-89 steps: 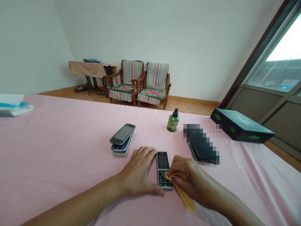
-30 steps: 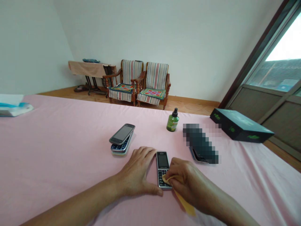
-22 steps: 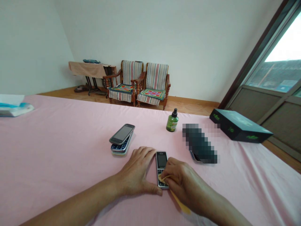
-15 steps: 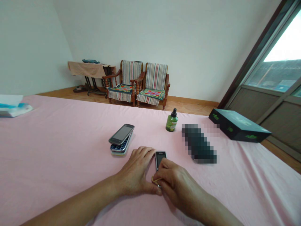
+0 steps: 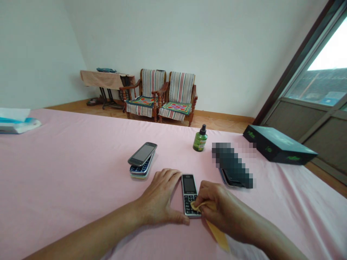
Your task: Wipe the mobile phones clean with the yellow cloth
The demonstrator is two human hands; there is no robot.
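A black keypad phone [image 5: 189, 191] lies face up on the pink cloth [image 5: 67, 169] in front of me. My left hand [image 5: 159, 198] rests flat against the phone's left side, fingers together and thumb at its lower corner. My right hand [image 5: 214, 206] is closed on a folded yellow cloth [image 5: 214, 227] and presses it onto the phone's keypad at the lower right. The rest of the yellow cloth trails back under my wrist.
A stack of phones [image 5: 142, 159] lies to the left. A green spray bottle [image 5: 200, 139] stands behind, with a blurred dark item [image 5: 233, 166] over more phones beside it. A black box [image 5: 279, 144] sits at right; a white-and-blue packet [image 5: 16, 121] at far left.
My right hand slid the yellow cloth leftward over the phone's keypad, then back to the right, uncovering the screen and keys again. My left hand stayed in place.
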